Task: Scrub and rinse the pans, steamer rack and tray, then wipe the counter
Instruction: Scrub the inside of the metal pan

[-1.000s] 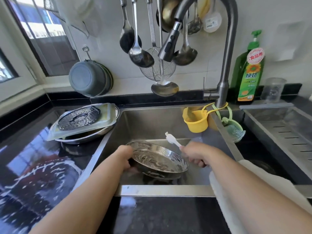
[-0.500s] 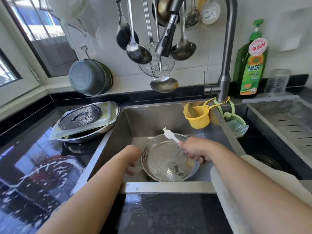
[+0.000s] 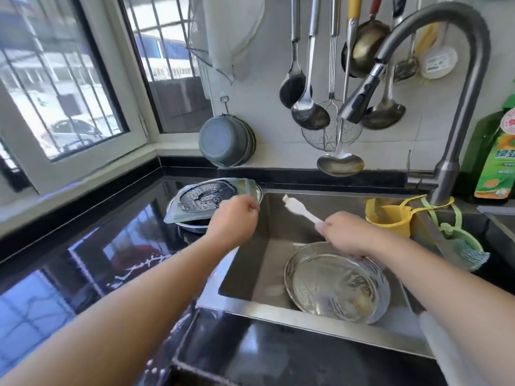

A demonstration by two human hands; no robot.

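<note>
The sink [image 3: 278,215] lies under both hands, one scrubbed pan [image 3: 335,282] resting below the right hand [image 3: 344,232], which grips a white brush [image 3: 299,208]. The left hand [image 3: 234,220], fingers curled, reaches the stacked tray [image 3: 248,190] and steamer rack [image 3: 206,195], though whether it grips is unclear; next, probably, lift that stack into the sink.

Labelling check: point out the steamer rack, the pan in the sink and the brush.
steamer rack [image 3: 207,196]: head view, on its perforated disc.
pan in the sink [image 3: 334,285]: head view, on its bare inner base.
brush [image 3: 295,208]: head view, on the white neck beyond the right hand [image 3: 344,232].
</note>
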